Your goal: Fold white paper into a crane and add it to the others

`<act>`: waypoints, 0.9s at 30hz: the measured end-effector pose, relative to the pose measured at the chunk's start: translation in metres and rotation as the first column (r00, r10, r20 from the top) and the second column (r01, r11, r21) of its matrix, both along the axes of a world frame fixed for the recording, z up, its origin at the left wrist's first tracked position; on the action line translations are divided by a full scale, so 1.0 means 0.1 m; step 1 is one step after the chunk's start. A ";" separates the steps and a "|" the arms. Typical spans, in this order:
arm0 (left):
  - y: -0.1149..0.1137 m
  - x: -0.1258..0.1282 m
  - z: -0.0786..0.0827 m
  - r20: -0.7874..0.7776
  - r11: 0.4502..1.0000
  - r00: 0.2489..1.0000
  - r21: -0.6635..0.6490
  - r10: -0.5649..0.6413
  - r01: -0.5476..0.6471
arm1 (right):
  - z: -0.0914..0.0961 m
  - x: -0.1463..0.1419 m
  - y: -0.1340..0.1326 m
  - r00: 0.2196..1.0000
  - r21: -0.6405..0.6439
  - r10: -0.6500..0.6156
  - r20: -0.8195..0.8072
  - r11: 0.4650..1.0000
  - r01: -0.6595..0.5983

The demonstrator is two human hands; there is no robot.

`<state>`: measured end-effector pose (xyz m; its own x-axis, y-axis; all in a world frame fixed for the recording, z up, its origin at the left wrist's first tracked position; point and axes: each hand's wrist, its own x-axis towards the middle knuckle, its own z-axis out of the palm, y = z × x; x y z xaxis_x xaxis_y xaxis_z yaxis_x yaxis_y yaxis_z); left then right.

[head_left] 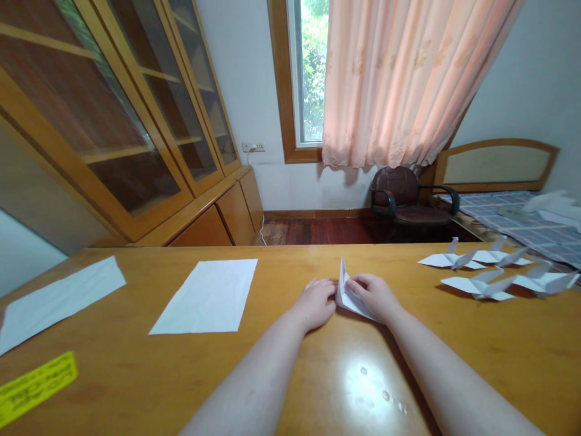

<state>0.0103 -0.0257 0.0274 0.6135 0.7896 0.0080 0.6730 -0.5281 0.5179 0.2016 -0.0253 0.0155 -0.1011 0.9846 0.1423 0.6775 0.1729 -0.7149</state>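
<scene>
A piece of folded white paper point(354, 304) lies on the wooden table, with one pointed flap standing up at its left side. My right hand point(374, 293) rests over the paper from the right, its fingers closed on the raised layers. To the left, my left hand point(318, 303) lies low on the table, its fingers stretched toward the paper and touching its left edge. My left thumb and the undersides of both hands' fingers are hidden.
Several folded paper cranes point(483, 284) stand at the right of the table point(290, 257). On the left lie a white paper sheet point(209, 297), another sheet point(63, 303) and a yellow label point(39, 387). Beyond are a glass-door cabinet point(195, 181), a chair point(399, 194) and a bed point(494, 212).
</scene>
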 end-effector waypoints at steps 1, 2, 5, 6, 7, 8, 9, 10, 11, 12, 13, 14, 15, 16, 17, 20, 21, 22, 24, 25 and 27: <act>0.00 0.00 -0.01 0.010 1.000 1.000 0.012 -0.003 0.003 | 0.00 -0.01 0.00 1.000 -0.012 0.015 0.008 1.000 -0.015; 0.00 0.00 -0.01 0.019 1.000 1.000 0.024 -0.006 0.006 | 0.01 -0.01 0.00 1.000 -0.020 0.026 0.012 0.999 -0.026; 0.01 0.00 -0.03 0.033 0.999 0.999 0.045 -0.006 0.005 | 0.01 -0.01 0.00 0.999 -0.025 0.038 0.008 0.999 -0.038; 0.01 -0.01 -0.03 0.037 0.999 0.999 0.049 -0.006 0.004 | 0.00 -0.01 0.00 0.999 -0.022 0.044 0.006 0.999 -0.044; 0.01 -0.01 -0.03 0.042 0.999 0.999 0.054 -0.005 0.002 | -0.01 -0.01 0.01 0.999 -0.019 0.053 0.004 0.998 -0.053; 0.01 -0.01 -0.03 0.049 0.998 0.999 0.058 -0.004 0.001 | -0.02 0.00 0.01 0.998 -0.017 0.061 -0.001 0.998 -0.061; 0.01 -0.01 -0.03 0.058 0.998 0.998 0.061 -0.004 0.000 | -0.03 0.00 0.01 0.998 -0.016 0.070 -0.007 0.997 -0.070; 0.01 -0.01 -0.03 0.065 0.998 0.998 0.064 -0.004 0.000 | -0.04 0.00 0.01 0.997 -0.016 0.078 -0.014 0.997 -0.078; 0.01 -0.01 -0.03 0.072 0.998 0.997 0.066 -0.004 -0.001 | -0.05 0.00 0.01 0.996 -0.018 0.087 -0.021 0.996 -0.088; 0.01 -0.01 -0.03 0.077 0.998 0.997 0.066 -0.004 -0.001 | -0.05 0.00 0.01 0.995 -0.019 0.098 -0.026 0.995 -0.099; 0.01 -0.01 -0.03 0.080 0.998 0.997 0.064 -0.003 -0.002 | -0.05 0.01 0.01 0.993 -0.016 0.113 -0.028 0.993 -0.114; 0.00 -0.01 -0.03 0.083 0.998 0.997 0.061 -0.001 -0.004 | -0.05 0.01 0.01 0.991 -0.008 0.134 -0.027 0.991 -0.134; 0.00 -0.01 -0.03 0.086 0.998 0.996 0.058 0.001 -0.006 | -0.05 0.01 0.02 0.987 0.006 0.156 -0.026 0.988 -0.156; 0.00 -0.01 -0.03 0.092 0.998 0.996 0.056 0.001 -0.006 | -0.05 0.01 0.02 0.984 0.027 0.174 -0.026 0.984 -0.174; 0.00 -0.01 -0.03 0.097 0.999 0.995 0.054 0.001 -0.006 | -0.06 0.01 0.03 0.983 0.051 0.183 -0.029 0.982 -0.182; 0.01 -0.01 -0.04 0.094 0.999 0.996 0.048 -0.004 0.000 | -0.10 0.02 0.06 0.987 0.092 0.154 -0.043 0.984 -0.150; 0.01 -0.01 -0.04 0.085 0.999 0.996 0.045 -0.005 0.002 | -0.13 0.03 0.07 0.990 0.085 0.133 -0.043 0.988 -0.129; 0.01 -0.01 -0.04 0.074 0.999 0.997 0.043 -0.005 0.001 | -0.15 0.03 0.09 0.993 0.073 0.111 -0.044 0.991 -0.108; 0.01 -0.01 -0.05 0.056 0.999 0.998 0.041 -0.004 0.001 | -0.20 0.03 0.10 0.996 0.048 0.073 -0.044 0.996 -0.071; 0.01 -0.01 -0.06 0.049 0.999 0.999 0.039 -0.004 0.002 | -0.21 0.03 0.11 0.997 0.039 0.066 -0.045 0.997 -0.064; 0.01 -0.02 -0.07 0.038 0.999 0.999 0.036 -0.007 0.005 | -0.23 0.02 0.12 0.997 0.026 0.072 -0.041 0.997 -0.071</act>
